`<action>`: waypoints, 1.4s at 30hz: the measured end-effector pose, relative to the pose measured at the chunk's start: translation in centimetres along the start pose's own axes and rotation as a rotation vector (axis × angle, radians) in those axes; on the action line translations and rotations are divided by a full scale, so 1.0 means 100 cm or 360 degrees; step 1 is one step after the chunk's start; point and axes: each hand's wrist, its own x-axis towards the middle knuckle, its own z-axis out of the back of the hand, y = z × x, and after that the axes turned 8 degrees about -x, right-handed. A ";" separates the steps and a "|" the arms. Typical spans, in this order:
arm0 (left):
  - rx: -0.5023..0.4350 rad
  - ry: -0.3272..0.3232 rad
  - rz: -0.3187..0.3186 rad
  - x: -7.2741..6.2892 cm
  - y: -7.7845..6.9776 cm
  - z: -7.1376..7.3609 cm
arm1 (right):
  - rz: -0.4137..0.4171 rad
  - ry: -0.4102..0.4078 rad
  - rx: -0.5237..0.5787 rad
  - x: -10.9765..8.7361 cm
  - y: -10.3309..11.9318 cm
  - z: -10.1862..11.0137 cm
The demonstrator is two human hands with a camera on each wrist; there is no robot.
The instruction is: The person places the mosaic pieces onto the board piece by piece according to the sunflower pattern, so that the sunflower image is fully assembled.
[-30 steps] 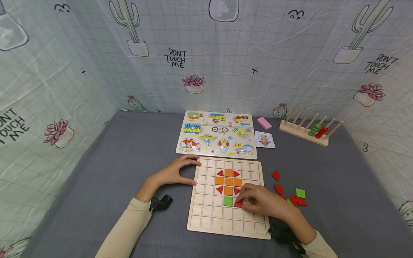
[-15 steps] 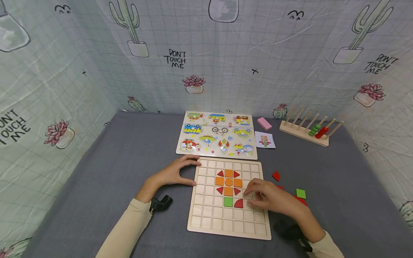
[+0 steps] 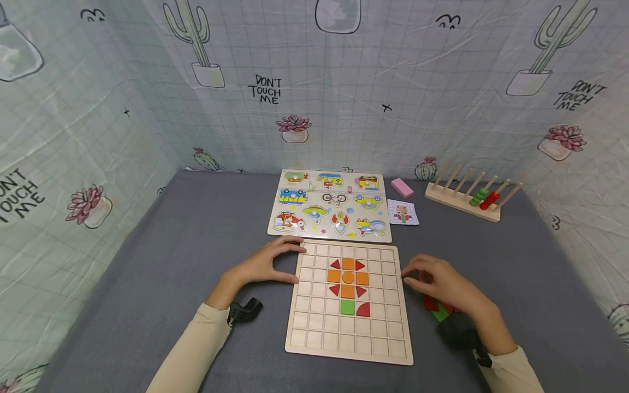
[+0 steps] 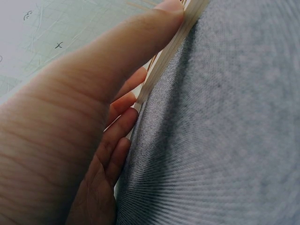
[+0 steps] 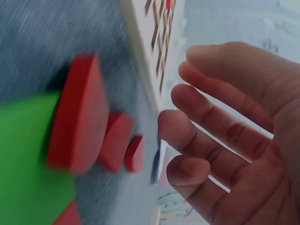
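Note:
A wooden grid board [image 3: 314, 334] lies flat, bearing a pattern of orange squares, an orange circle and red triangles. Below these sit a green square [image 3: 347, 307] and, right beside it, a red quarter-circle [image 3: 363, 310]. My left hand [image 3: 262, 263] rests at the board's upper left, thumb and fingertips touching its edge. Just off the board's right edge hovers my right hand [image 3: 442, 281], fingers loosely bent around nothing. Beneath it lie loose red pieces [image 5: 82, 117] and a green piece [image 5: 28, 159]; the hand hides part of them in the head view.
Behind the board lies a vehicle peg puzzle [image 3: 334, 188]. To its right are a pink block [image 3: 402, 188] and a pattern card [image 3: 403, 212]. A wooden peg rack [image 3: 462, 203] with green and red beads stands at the back right. Patterned cloth hangs behind the grey table [image 3: 147, 262].
My right hand has let go of the red quarter-circle beside the green square and moved right, off the board, over the loose pieces. My left hand stays put.

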 end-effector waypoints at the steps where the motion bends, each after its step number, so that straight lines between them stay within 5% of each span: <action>1: -0.0003 -0.0001 -0.0002 0.000 0.000 0.000 | -0.0027 -0.0012 -0.0018 -0.001 -0.003 0.000; 12: -0.0012 -0.0006 -0.0005 0.000 -0.001 0.000 | -0.0177 -0.0110 -0.0219 -0.005 -0.020 0.005; 19: -0.0024 -0.0006 -0.0006 0.000 -0.002 0.000 | -0.0245 -0.0077 -0.0202 -0.006 -0.025 0.004; 42: -0.0017 -0.0010 0.0000 0.000 -0.001 0.000 | -0.0190 -0.0135 -0.0138 -0.006 -0.026 -0.001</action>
